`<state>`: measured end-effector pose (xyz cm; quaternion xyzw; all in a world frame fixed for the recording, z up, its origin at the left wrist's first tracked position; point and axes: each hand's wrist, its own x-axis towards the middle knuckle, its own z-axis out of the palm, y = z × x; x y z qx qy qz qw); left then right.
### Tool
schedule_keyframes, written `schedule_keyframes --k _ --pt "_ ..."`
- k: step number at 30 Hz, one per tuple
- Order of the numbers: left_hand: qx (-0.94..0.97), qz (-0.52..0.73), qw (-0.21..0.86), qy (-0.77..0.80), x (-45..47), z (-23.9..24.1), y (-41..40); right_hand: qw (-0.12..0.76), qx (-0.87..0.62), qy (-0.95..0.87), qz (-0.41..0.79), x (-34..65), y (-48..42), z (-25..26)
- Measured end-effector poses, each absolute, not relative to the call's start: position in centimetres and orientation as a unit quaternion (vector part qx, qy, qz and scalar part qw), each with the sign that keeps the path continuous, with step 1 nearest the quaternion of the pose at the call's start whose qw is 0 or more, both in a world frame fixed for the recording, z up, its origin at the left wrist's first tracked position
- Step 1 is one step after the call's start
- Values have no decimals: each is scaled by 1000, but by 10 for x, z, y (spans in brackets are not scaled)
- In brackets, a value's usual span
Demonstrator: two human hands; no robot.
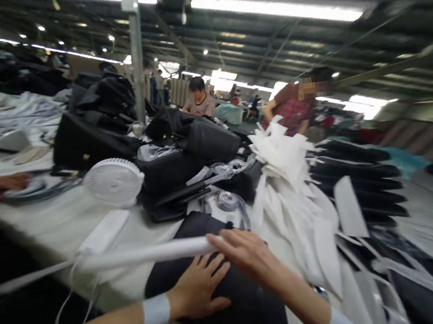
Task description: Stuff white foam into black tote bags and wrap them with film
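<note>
My left hand lies flat, fingers stretched, on a dark fabric piece on the white table. My right hand crosses above it and its fingers close on the end of a long white strip that runs off to the left, blurred. A white band sits on my left wrist.
A small white fan and a white block sit left of centre. Black bags pile behind. White cut pieces and stacked dark pieces spread on the right. Two people work at the far side; another person's hand rests at left.
</note>
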<state>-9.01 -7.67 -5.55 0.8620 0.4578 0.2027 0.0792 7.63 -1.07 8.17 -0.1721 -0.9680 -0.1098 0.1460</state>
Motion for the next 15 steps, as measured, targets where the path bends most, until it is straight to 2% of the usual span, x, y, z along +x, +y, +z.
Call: schedule_keyframes --k 3,7,15 --pt "862 214 89 452 -96 -50 -74 97 -323 -942 -14 113 19 33" --pt "834 243 73 490 -99 -50 -68 125 -367 -911 141 164 51 -11" --pt "771 248 2 586 -90 -43 -48 143 -438 -854 242 190 56 -12"
